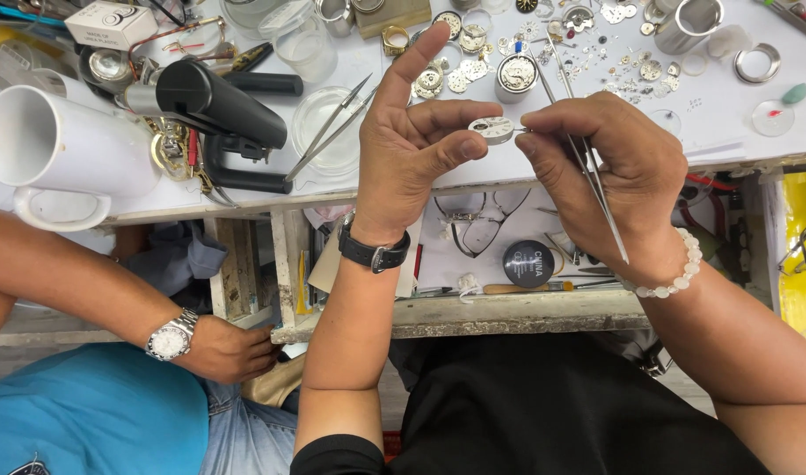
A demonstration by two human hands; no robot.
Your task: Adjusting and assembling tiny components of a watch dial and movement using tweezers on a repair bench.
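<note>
My left hand [412,145] pinches a small round watch movement [492,129] between thumb and middle finger, index finger raised. It wears a black wrist strap. My right hand [609,167], with a pale bead bracelet, grips thin metal tweezers [587,167] and touches a fine tip to the movement's right edge. Both hands hover over the front edge of the white worktop [719,114].
Several loose watch gears and cases [517,70] lie scattered on the worktop. A white mug [55,141], a black lamp-like tool [214,101], clear dishes [328,132] and spare tweezers [332,123] lie left. An open drawer [508,255] holds spectacles and a round tin. Another person's arm with a silver watch [170,339] rests lower left.
</note>
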